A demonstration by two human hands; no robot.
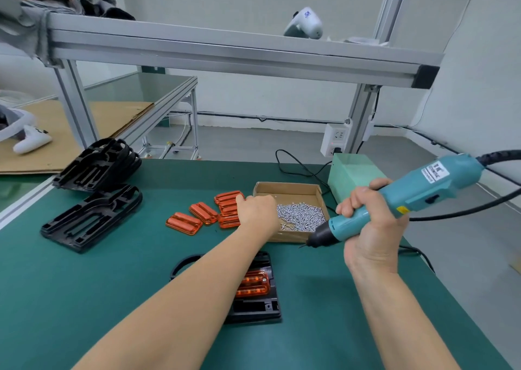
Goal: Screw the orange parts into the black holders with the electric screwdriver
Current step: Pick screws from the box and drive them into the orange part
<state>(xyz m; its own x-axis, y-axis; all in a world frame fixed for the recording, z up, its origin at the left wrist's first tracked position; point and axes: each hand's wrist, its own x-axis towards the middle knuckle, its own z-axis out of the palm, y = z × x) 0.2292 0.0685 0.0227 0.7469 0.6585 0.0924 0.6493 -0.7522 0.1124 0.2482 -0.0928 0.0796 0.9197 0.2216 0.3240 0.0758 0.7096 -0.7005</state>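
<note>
We had one orange part (252, 283) seated in its black holder (258, 307); our right hand (372, 223) gripped the electric screwdriver (406, 197), our left hand (258, 210) reached between spare orange parts (203, 213) and the screw box (296, 214), fingers hidden.

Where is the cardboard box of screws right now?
In the head view, the cardboard box sits right of centre on the green mat, between the loose orange parts and the green power box.

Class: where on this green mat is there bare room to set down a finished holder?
Bare mat lies near-left, between the flat black holder and the left forearm. It is crowded further back: orange parts, the left hand, the screw box.
</note>
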